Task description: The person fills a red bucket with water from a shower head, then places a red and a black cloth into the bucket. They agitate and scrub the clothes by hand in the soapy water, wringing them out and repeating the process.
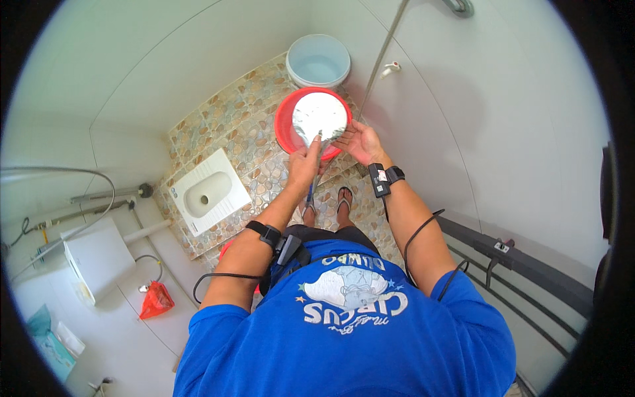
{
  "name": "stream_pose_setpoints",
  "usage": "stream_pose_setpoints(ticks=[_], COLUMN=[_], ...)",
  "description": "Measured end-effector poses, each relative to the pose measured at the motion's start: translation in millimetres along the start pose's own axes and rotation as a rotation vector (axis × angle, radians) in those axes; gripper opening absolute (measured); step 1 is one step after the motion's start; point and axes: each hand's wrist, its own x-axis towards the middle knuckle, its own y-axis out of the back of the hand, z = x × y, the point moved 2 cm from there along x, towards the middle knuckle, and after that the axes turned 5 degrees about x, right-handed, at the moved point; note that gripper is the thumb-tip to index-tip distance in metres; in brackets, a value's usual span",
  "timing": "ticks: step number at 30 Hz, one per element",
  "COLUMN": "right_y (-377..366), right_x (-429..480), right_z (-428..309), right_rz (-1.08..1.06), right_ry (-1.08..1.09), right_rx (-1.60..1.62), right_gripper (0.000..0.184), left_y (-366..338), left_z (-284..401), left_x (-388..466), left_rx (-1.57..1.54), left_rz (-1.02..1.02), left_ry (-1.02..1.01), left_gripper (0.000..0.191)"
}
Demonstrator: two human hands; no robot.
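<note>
My left hand grips the handle of a round, flat-looking object with a bright silvery-white face. Its exact kind is not clear because the face is washed out by light. It is over a red plastic basin on the pebble-patterned floor and hides much of the basin's inside. My right hand is beside the object's lower right edge, palm turned up and fingers spread. Whether its fingertips touch the object, I cannot tell. A grey and blue shaft shows below my left hand, above my feet.
Behind the basin stands a white bucket holding water. A squat toilet is set in the floor at left. A tap juts from the right wall, and a dark rack runs along it. A white cistern hangs at left.
</note>
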Motion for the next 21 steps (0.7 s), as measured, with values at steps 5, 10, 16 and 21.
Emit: stream_pose_setpoints(ticks=[5,10,16,21], right_y=[50,161,289,343], right_x=[-43,-103,-203,-276], right_z=[-19,-25,11,62], right_rz=[0.064,0.451,0.817,0.839], right_ry=[0.080,0.152,0.189,0.036], right_rx=[-0.150,-0.595,-1.428,-1.548], right_gripper=[0.060,0.046,0.038,0.036], left_y=[13,26,35,32], left_z=[2,4,-5,-4], left_x=[15,32,55,64], left_rx=[-0.041,0.019,0.025,0.022], left_rz=[0.009,0.009,0.064,0.042], left_ry=[-0.007,-0.004,0.065,0.053], left_gripper=[0.056,0.062,0.064,0.065])
